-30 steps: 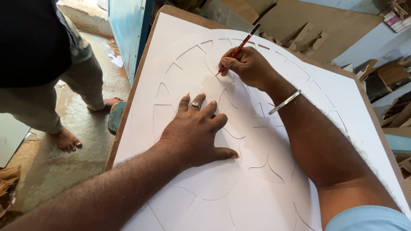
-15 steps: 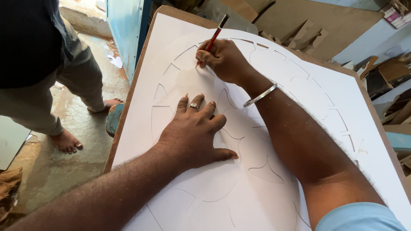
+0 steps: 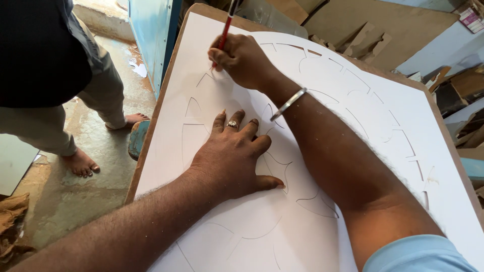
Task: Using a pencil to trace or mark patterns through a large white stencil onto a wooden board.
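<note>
I see a large white stencil sheet lying flat on a brown board, covering nearly all of it. The sheet is cut through with curved and straight slots that form a big round pattern: arcs along the outer ring, petal-like curves toward the middle. It is plain white, with no colour in the cut shapes.

My right hand is at the upper left part of the pattern, fingers clenched around a red pencil, which stands steeply with its tip down on the sheet beside a curved slot. A metal bangle sits on that wrist.

My left hand is released and spread flat, palm down on the sheet near the middle of the pattern, thumb stretched out to the side; it holds nothing and only presses the paper. A ring shows on one finger.

To the left of the board, another person stands barefoot on the wet concrete floor. Cardboard pieces lie beyond the board's far edge.
</note>
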